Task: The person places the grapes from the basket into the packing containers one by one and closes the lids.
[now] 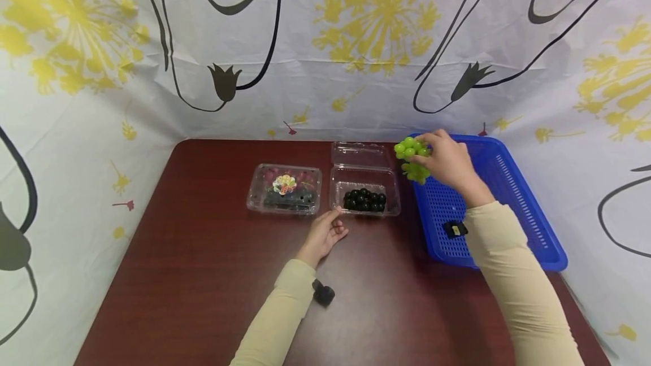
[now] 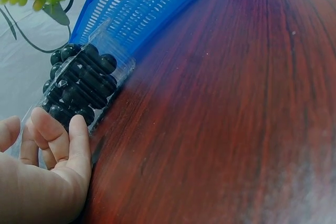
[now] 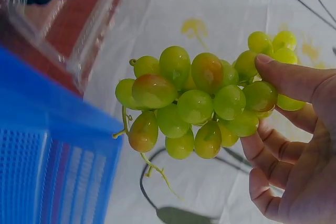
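Observation:
My right hand [image 1: 446, 158] pinches a bunch of green grapes [image 1: 411, 150] above the basket's left side. Thumb and fingers grip one end of the bunch in the right wrist view, where some grapes [image 3: 194, 106] have a reddish blush and thin stems hang down. My left hand [image 1: 325, 233] is at the front left corner of an open clear plastic box [image 1: 338, 185], its fingers loosely bent and a fingertip at the rim. Inside that box lies a bunch of black grapes [image 1: 364, 200]. The left wrist view has the fingers of my left hand [image 2: 58, 177] beside these dark grapes [image 2: 79, 85].
A blue perforated basket [image 1: 524, 196] stands on the right of the dark red table [image 1: 203, 275]. To the left is a closed clear box [image 1: 264, 202] with red and dark fruit and a round sticker [image 1: 284, 184]. A patterned white cloth [image 1: 285, 112] hangs behind.

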{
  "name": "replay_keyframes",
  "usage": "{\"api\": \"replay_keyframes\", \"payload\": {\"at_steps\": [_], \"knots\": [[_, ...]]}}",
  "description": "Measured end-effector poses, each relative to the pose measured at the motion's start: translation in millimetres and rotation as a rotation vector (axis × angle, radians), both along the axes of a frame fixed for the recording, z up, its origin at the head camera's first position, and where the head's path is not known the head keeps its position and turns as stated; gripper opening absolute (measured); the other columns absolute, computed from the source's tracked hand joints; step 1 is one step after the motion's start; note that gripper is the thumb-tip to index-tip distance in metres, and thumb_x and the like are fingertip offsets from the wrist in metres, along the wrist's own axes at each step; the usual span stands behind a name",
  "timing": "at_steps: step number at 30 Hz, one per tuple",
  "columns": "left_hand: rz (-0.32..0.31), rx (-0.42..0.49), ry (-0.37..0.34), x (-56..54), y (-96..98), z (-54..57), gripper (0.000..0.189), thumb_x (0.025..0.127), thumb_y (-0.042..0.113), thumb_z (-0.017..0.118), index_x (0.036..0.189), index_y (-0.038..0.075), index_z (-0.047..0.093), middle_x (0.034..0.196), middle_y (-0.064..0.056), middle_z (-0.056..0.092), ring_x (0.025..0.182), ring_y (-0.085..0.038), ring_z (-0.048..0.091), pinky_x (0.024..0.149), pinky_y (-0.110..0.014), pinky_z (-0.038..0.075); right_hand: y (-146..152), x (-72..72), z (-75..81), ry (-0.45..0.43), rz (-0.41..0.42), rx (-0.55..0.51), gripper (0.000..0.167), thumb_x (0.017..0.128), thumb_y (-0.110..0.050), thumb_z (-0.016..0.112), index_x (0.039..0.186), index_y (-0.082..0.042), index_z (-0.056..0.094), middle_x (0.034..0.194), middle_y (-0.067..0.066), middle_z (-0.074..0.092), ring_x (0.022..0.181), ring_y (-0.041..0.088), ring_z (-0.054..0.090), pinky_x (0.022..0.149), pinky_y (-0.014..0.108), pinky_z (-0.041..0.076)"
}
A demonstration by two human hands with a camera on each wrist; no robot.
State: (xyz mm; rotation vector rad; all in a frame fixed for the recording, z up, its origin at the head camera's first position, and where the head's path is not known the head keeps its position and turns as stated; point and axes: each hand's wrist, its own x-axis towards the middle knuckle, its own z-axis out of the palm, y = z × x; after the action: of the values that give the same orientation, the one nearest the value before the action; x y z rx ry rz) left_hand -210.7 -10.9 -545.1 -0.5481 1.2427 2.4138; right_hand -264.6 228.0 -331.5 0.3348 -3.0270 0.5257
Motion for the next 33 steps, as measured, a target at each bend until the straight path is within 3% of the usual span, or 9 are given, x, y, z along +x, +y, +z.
{"api": "replay_keyframes", "payload": {"at_steps": [13, 24, 33], "knots": [[0.002, -0.005, 0.000, 1.1, -0.1, -1.0, 0.016, 0.094, 0.027, 0.063, 0.096, 0.012, 0.061, 0.071, 0.003, 0.052, 0.065, -0.008, 0.052, 0.076, -0.029, 0.055, -49, -1.1, -38.7, -0.007, 0.108, 0.123, 0.041, 0.087, -0.026, 0.072, 0.124, -0.009, 0.062, 0.118, 0.017, 0.057, 0.106, 0.034, 0.056, 0.088, 0.054, 0.035], [0.000, 0.005, 0.005, 2.4, -0.4, 0.5, 0.017, 0.095, 0.028, 0.062, 0.098, 0.011, 0.062, 0.070, 0.003, 0.052, 0.065, -0.008, 0.052, 0.074, -0.028, 0.054, -70, -16.1, -68.0, -0.029, 0.117, 0.273, 0.036, 0.088, -0.027, 0.070, 0.121, -0.015, 0.065, 0.112, 0.013, 0.057, 0.098, 0.033, 0.055, 0.088, 0.051, 0.035], [0.001, 0.003, 0.005, 1.6, -0.6, 0.4, 0.015, 0.096, 0.027, 0.061, 0.098, 0.011, 0.061, 0.070, 0.003, 0.051, 0.064, -0.008, 0.052, 0.074, -0.028, 0.054, -84, -24.7, -81.8, -0.017, 0.115, 0.343, 0.035, 0.087, -0.024, 0.071, 0.121, -0.016, 0.067, 0.116, 0.016, 0.057, 0.104, 0.035, 0.055, 0.091, 0.054, 0.037]]}}
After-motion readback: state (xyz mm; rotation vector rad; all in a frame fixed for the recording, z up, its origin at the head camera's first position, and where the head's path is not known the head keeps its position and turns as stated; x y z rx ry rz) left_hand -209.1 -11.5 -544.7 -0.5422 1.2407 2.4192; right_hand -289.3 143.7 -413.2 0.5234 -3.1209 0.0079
